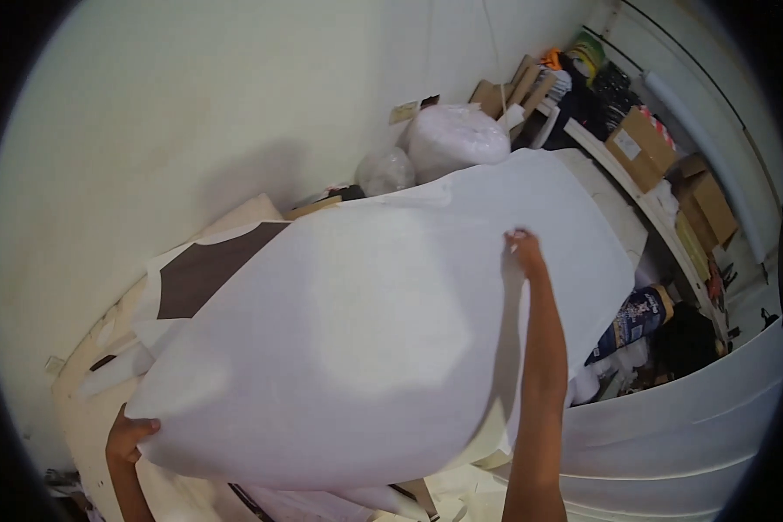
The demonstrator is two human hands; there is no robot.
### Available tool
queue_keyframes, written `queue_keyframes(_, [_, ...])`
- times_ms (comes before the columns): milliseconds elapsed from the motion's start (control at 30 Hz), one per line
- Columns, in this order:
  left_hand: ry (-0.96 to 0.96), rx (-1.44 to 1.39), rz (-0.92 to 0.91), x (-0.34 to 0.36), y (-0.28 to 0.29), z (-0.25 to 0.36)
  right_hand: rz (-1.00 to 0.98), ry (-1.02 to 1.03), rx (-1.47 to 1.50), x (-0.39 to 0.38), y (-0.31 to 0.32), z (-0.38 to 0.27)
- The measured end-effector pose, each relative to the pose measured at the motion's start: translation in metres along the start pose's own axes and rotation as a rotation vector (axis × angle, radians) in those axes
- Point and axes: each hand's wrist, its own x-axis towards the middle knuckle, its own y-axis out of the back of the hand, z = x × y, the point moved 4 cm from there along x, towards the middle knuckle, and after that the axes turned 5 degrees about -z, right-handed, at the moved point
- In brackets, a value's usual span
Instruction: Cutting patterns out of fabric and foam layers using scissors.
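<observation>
A large white sheet (270,348), cloth or paper I cannot tell, spreads across the table and bulges up toward me. My left hand (130,435) grips its near left edge, thumb on top and the other fingers underneath. Farther off to the right, my right hand (524,250) is closed in a pinch at the white material, its arm casting a shadow there. Between its fingertips something pale shows, seemingly a bit of the sheet. Beyond the sheet's left side lies a dark brown piece (207,270) on white material.
Plastic-wrapped white bundles (458,139) stand against the wall at the back. On the right, a shelf (639,193) carries cardboard boxes (640,150), with a dark blue printed bag (635,320) below. White draped material (670,435) fills the lower right. Scraps lie under the sheet's near edge.
</observation>
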Motion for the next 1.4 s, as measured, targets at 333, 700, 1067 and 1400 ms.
queue_keyframes(333, [0.094,-0.018,-0.129,-0.001,-0.036,-0.037,0.012,-0.218,-0.646,-0.047,0.003,0.005])
queue_keyframes(700, [0.121,-0.043,-0.121,-0.012,0.032,-0.038,-0.114,-0.483,-0.220,-0.023,-0.020,0.034])
queue_keyframes(1067, [0.036,0.026,-0.069,-0.011,0.031,-0.017,0.009,-0.183,0.282,0.036,-0.017,-0.044])
queue_keyframes(1400, [0.011,-0.238,-0.197,0.027,-0.103,-0.037,0.340,-0.001,-1.144,0.032,0.015,-0.091])
